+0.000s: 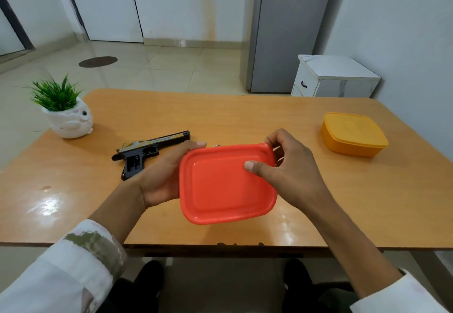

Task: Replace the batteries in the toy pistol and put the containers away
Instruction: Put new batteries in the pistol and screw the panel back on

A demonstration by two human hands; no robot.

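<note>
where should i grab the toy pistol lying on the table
Take the handle of the toy pistol. It lies flat on its side, handle sticking out toward the person and barrel pointing away to the right, so come down from the near side and wrap the handle.

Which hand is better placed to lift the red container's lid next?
Right. The right hand pinches the far corner of the lid, thumb on top; the left hand only holds the red container from the side.
</note>
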